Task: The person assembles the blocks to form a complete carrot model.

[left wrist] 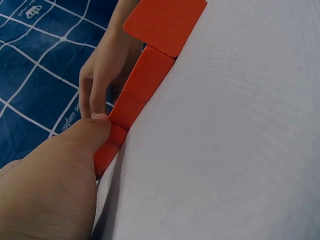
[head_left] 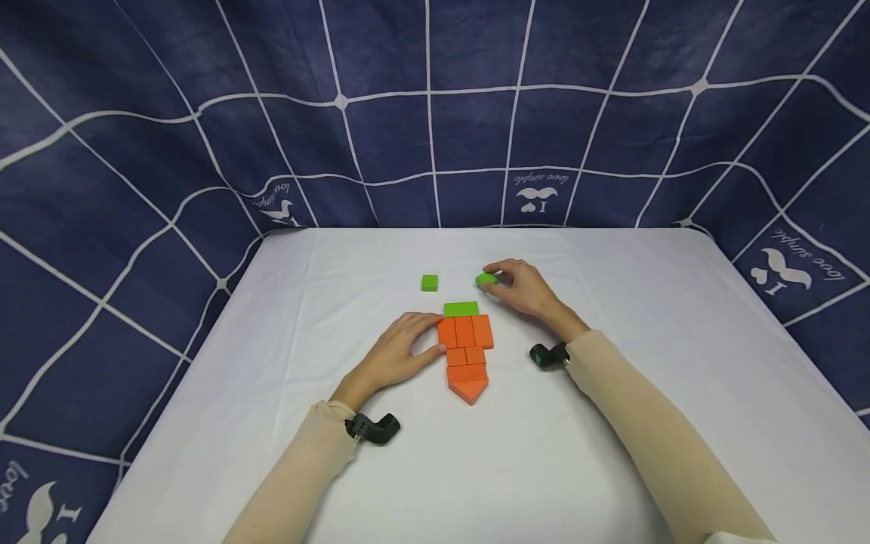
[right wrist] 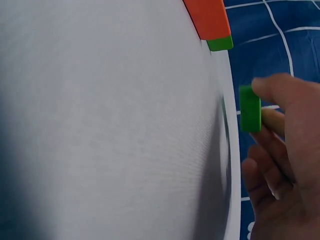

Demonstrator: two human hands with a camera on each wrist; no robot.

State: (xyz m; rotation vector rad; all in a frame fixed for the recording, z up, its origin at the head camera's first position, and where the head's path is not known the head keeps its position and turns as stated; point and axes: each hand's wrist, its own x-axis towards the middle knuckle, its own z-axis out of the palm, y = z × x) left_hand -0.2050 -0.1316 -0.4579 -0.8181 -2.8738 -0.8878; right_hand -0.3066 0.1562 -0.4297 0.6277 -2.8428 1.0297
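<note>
Orange blocks lie pressed together on the white cloth, tapering to a triangular block at the near end. A green rectangular block sits against their far side. My left hand rests at the left side of the orange group, thumb and a fingertip touching its edge with a gap between them. In the right wrist view, a small green block is pinched between the thumb and fingers of my right hand. The head view places that hand beyond and right of the group, its block apart from the others.
A loose green square block lies on the table, beyond the left hand. A dark blue curtain with white lines hangs behind and at both sides. Each wrist wears a black camera.
</note>
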